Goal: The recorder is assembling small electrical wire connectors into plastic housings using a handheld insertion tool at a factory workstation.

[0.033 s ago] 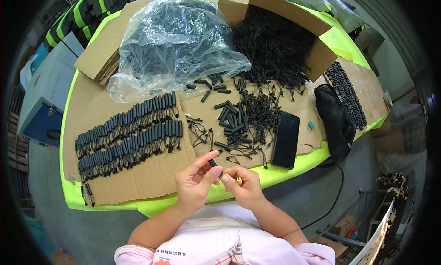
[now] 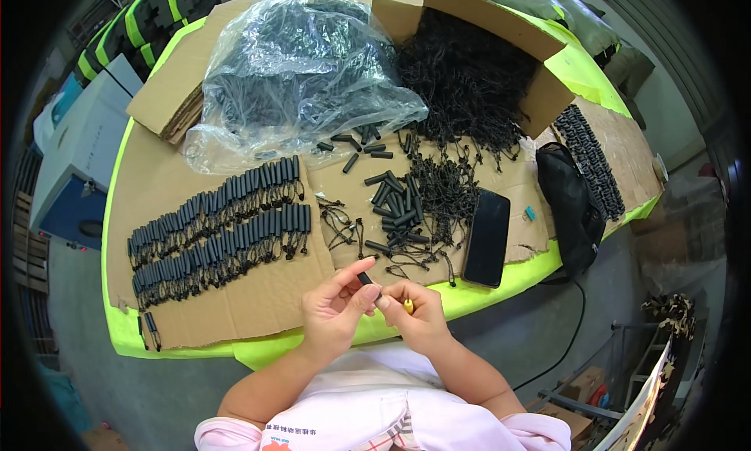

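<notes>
Matte-black slim cylindrical tube [image 2: 364,278] up in the hands, left of the black, glass-faced rectangular phone [image 2: 486,240] and nearer the wearer than it. Left hand [image 2: 332,302]: thumb and fingers closed on the tube, forefinger stretched out by its far end. Right hand [image 2: 418,314]: curled, thumb and forefinger pinched at the tube's near end, a yellow, smooth, rod-like piece [image 2: 408,306] poking out of the fist; what it is, and whether any cord is in that pinch, cannot be told. On technique, my judgement: let the left grip do the steadying, firm but not squashing, tube in line with the right thumb; work the near end in small, straight pushes or pulls, since a slanted one would likely snag at the rim. Point the yellow piece away from the left fingertips. Loose stock lies handy: heap of short black tubes [image 2: 400,208] left of the phone, tangle of thin black knotted cords [image 2: 446,185] just beside its upper left. Best lift one cord at a time there; the knots look ready to catch. Far left of the phone, two neat rows of black tubes with cord loops [image 2: 227,244] give a pattern to check against: tubes side by side, loops toward the wearer.
</notes>
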A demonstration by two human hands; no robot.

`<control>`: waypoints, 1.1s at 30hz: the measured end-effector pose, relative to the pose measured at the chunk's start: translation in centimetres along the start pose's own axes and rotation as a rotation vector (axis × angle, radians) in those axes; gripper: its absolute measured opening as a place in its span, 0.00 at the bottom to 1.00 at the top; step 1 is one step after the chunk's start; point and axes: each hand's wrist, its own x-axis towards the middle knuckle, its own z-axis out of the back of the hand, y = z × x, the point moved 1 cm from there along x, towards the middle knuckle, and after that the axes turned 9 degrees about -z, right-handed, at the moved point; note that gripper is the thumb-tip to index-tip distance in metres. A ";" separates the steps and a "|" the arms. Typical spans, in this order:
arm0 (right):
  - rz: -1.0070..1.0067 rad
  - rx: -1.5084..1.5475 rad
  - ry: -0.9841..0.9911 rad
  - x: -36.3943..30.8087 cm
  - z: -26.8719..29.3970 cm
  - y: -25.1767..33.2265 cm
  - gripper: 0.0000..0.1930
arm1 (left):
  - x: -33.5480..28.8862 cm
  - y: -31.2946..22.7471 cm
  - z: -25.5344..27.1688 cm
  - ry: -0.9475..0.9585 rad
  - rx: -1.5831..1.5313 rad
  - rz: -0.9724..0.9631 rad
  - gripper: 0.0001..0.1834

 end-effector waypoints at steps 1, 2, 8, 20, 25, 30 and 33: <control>-0.002 -0.002 0.001 0.1 0.1 -0.2 0.04 | -0.1 0.2 0.1 0.022 0.022 0.017 0.19; -0.016 -0.009 0.004 0.3 0.1 -0.4 0.05 | 0.0 0.1 0.2 0.019 0.021 0.017 0.19; 0.436 -0.559 -0.215 -0.5 -1.3 2.2 0.13 | 1.1 -0.5 0.9 -0.139 -0.431 0.269 0.16; 0.819 -0.975 -0.361 -0.2 -1.9 1.3 0.23 | 0.2 -0.1 0.8 -0.273 -0.332 0.067 0.15; 0.809 -0.959 -0.327 -0.7 -1.8 1.6 0.21 | 0.3 -0.2 0.9 -0.308 -0.289 0.033 0.14; 0.808 -0.980 -0.355 -0.6 -2.1 1.3 0.22 | -0.6 0.2 0.5 -0.253 -0.118 -0.122 0.15; 0.811 -0.935 -0.379 -0.3 -2.7 1.1 0.24 | -1.2 0.3 0.1 -0.212 -0.003 -0.224 0.15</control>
